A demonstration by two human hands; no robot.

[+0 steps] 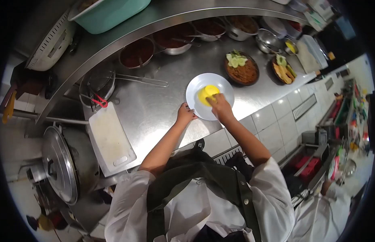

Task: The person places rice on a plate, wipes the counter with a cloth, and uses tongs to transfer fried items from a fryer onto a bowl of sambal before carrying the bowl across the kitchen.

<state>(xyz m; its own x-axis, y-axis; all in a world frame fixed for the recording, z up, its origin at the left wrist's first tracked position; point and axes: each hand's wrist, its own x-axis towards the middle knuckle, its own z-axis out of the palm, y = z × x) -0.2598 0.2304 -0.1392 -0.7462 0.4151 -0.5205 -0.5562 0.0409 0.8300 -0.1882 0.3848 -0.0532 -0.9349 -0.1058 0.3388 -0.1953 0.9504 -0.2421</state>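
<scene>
A white plate [223,85] lies on the steel counter in front of me, with a yellow patch [203,97] on its middle. My right hand [220,107] reaches over the plate, its fingers closed on a bright yellow round piece [212,89] whose exact kind I cannot make out. At the plate's left rim is my left hand [186,113], fingers curled against the edge. Beyond the plate to the right sits a dark bowl [242,74] of brown food topped with pale green slices. Farther right, another dark dish [283,70] holds yellowish pieces and green slices.
Bowls of red sauce [137,53] line the back under a steel shelf [171,18]. A strainer [143,80] and white cutting board [111,139] lie left. A large lidded pot [62,165] stands beside the counter. Another person's white sleeve [322,213] shows at lower right.
</scene>
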